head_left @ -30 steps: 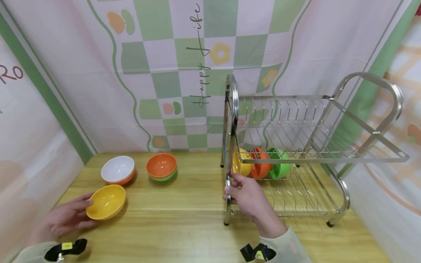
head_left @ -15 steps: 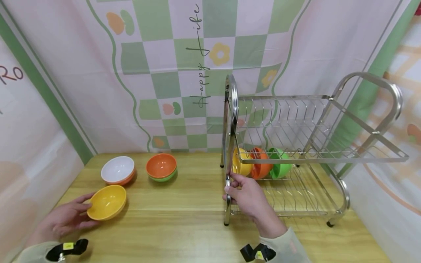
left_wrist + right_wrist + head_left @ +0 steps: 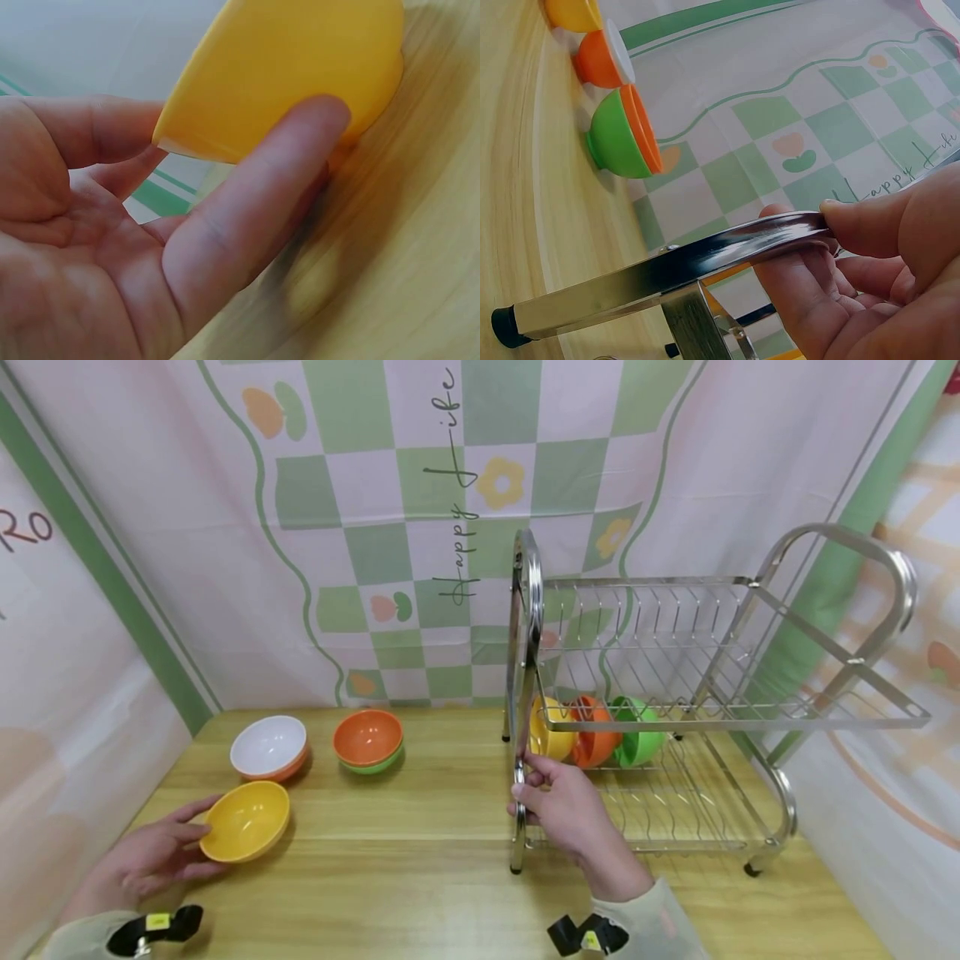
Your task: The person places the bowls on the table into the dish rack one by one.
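Note:
My left hand (image 3: 153,864) pinches the near-left rim of a yellow bowl (image 3: 249,822), which is tilted a little with its hollow upward. In the left wrist view, fingers lie on both sides of the wall of the yellow bowl (image 3: 292,60), low over the wood. My right hand (image 3: 570,814) grips the front left upright of a two-tier metal dish rack (image 3: 735,727). Thumb and fingers close round that chrome tube (image 3: 727,244) in the right wrist view. On the rack's lower tier, yellow (image 3: 552,735), orange (image 3: 596,742) and green (image 3: 637,739) bowls stand on edge.
Behind the held bowl, a white bowl (image 3: 268,745) sits in an orange one (image 3: 281,772). To their right, an orange bowl (image 3: 367,737) is nested in a green one (image 3: 375,767). A printed curtain (image 3: 405,560) hangs behind the wooden table (image 3: 420,893).
The left hand and the yellow bowl have shifted very slightly to the right. My right hand keeps its hold on the rack, which has hardly moved.

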### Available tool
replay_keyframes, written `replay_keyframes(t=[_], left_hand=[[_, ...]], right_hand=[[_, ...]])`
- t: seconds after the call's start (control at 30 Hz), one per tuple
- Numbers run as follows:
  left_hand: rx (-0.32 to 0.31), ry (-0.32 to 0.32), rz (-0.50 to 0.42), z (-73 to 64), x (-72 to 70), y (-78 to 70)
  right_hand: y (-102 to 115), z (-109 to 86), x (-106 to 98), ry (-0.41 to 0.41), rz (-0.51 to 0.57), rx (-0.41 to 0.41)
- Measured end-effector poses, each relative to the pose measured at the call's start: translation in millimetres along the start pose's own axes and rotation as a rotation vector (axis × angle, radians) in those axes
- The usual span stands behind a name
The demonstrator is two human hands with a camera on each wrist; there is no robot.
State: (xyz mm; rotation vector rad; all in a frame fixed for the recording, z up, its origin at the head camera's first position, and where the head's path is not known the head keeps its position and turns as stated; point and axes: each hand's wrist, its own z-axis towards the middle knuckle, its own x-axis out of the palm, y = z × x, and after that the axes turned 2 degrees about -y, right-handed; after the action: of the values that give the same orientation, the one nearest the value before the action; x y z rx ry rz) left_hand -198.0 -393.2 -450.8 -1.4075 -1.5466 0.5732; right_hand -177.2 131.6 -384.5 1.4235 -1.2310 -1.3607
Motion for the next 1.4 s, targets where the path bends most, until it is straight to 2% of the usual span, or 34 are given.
replay_keyframes(t=[0.3, 0.6, 0.73, 0.93, 1.17, 1.4], left_hand=[[0.030, -0.023, 0.040, -0.1, 3.3, -2.6], [0.065, -0.028, 0.065, -4.5, 22.9, -11.3], [0.082, -0.006, 0.083, -5.8, 33.3, -13.8], [0.138, 0.086, 0.105, -6.0, 49.5, -18.1], [0.147, -0.022, 0.166, -3.8, 81.6, -16.5], [0.189, 0.050, 0.149, -2.3, 107.2, -12.7]], right_hand=[[-1, 0.2, 0, 0.001, -0.002, -0.004], [0, -0.1, 0, 0.003, 0.006, -0.007], [0, -0.3, -1, 0.004, 0.006, -0.010], [-1, -0.5, 0, 0.005, 0.001, -0.013], [-1, -0.7, 0, 0.002, -0.006, -0.017], [-1, -0.6, 0, -0.001, -0.016, -0.013]])
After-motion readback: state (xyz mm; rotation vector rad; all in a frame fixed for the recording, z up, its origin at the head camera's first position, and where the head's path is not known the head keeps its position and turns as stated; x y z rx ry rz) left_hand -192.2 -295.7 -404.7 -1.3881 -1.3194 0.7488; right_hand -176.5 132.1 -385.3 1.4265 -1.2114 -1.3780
